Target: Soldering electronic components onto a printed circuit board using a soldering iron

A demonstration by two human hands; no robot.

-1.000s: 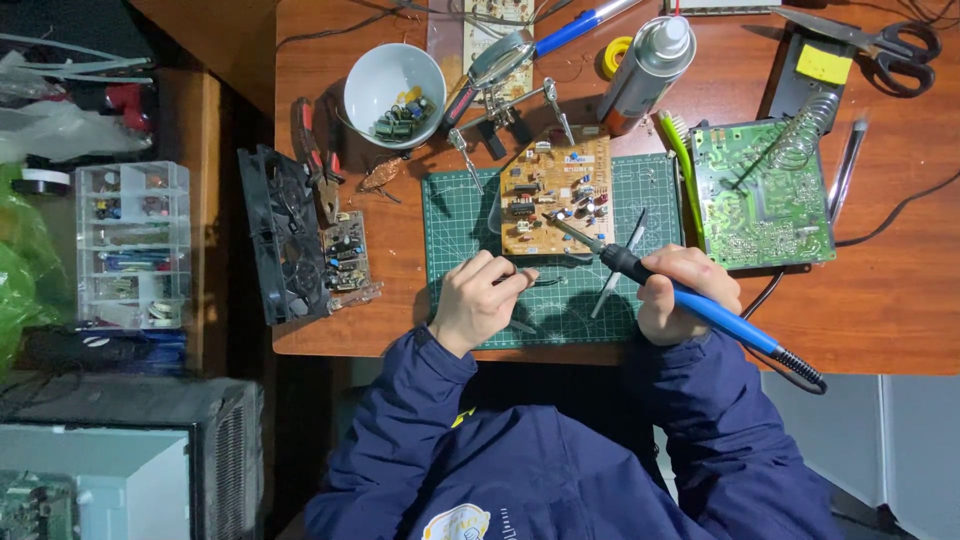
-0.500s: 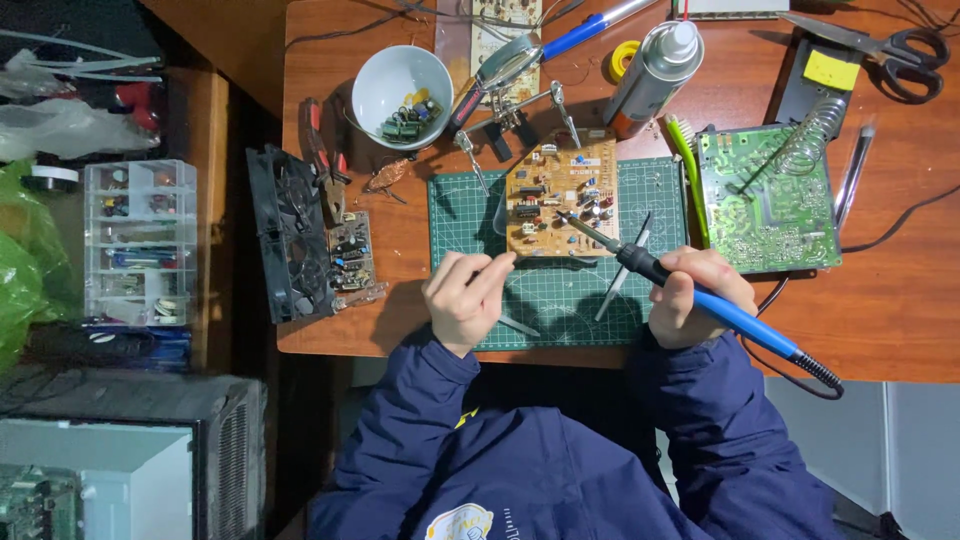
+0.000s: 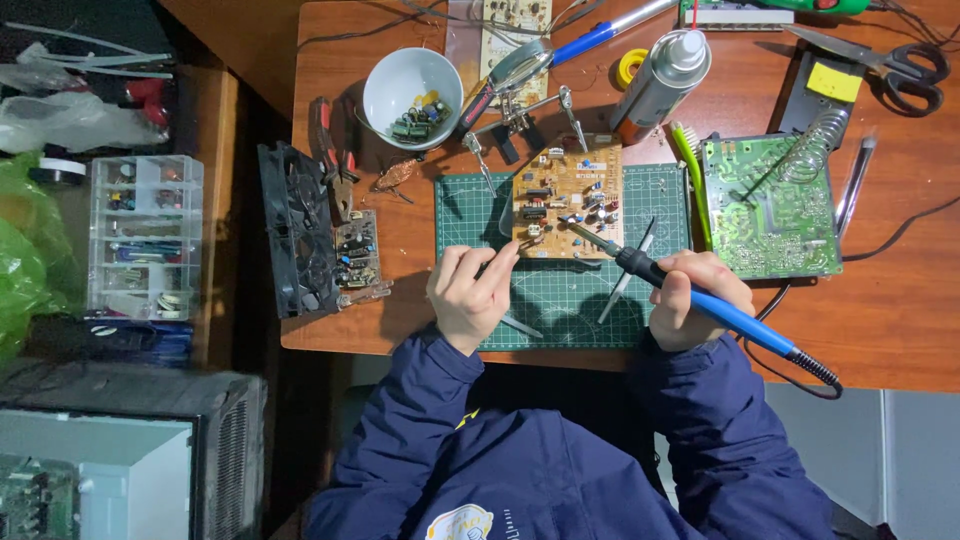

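Observation:
A tan circuit board [image 3: 565,200] lies on a green cutting mat [image 3: 560,290] at the table's middle. My right hand [image 3: 695,297] grips a blue-handled soldering iron [image 3: 700,300]; its tip rests on the board's lower right part. My left hand [image 3: 470,295] sits on the mat just left of the board, fingers pinched on a thin piece, apparently solder wire, that reaches toward the board's lower left edge. A pair of metal tweezers [image 3: 625,275] lies on the mat between my hands.
A green circuit board [image 3: 770,205] and coiled iron stand [image 3: 815,145] lie right. Behind the tan board are a white bowl of parts [image 3: 412,95], a clip stand with magnifier [image 3: 520,90] and a spray can [image 3: 660,80]. A black fan [image 3: 295,230] lies left, scissors [image 3: 890,70] far right.
My left hand has moved up and right toward the board's lower left edge. The soldering iron tip stays on the board. The camera view has shifted slightly.

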